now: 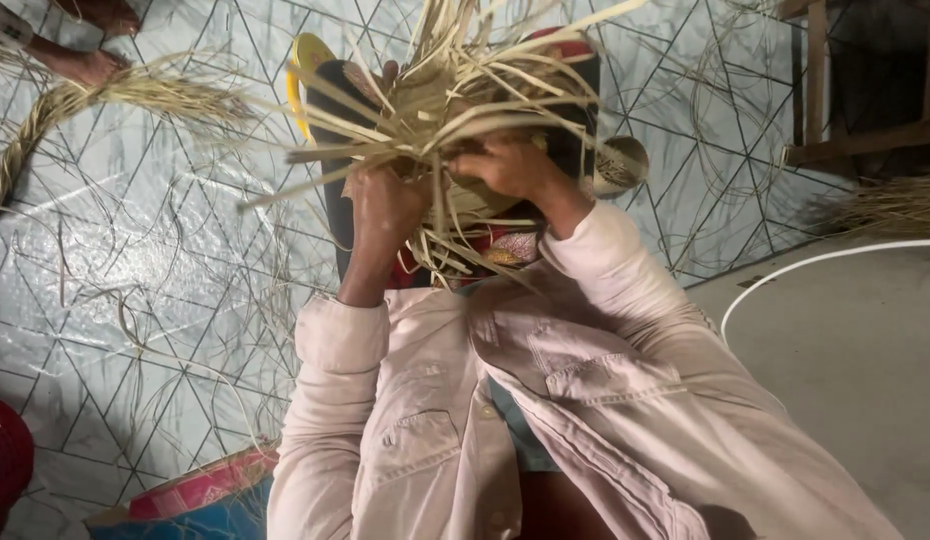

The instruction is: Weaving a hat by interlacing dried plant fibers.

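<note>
A half-woven piece of pale straw strips point(455, 100) is held up in front of me, with loose ends sticking out in all directions. My left hand point(385, 205) grips its lower left part, fingers closed around several strips. My right hand point(510, 165) is closed on strips at its lower right, close beside the left hand. Both arms are in pale pink shirt sleeves point(625, 290). Behind the weave a yellow and black sandal point(313, 65) shows, largely hidden by the strips.
A thick straw bundle point(135, 90) lies at the upper left, near another person's foot point(85, 65). Loose strands litter the patterned tile floor point(135, 260). Wooden furniture legs point(815, 80), a white cord point(815, 260) and more straw point(890, 205) are at the right. A red object point(5, 460) sits bottom left.
</note>
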